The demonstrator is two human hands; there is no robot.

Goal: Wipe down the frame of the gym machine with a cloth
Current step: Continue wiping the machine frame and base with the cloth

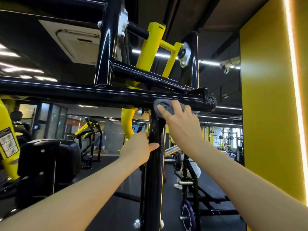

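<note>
Cloth (162,106) half-hidden — right hand (180,121) covering.

1. The round blue-purple weight plate (188,215) low on the black rack carried white lettering around its face; part of it looked like "FITNESS", while the remaining letters were too small and curved to read.
2. The white-and-black instruction sticker (8,142) on the yellow machine arm at the left edge showed small diagrams and lines of print, none of them legible.
3. The small green lit sign (138,123) far back in the gym was too distant to read.
</note>
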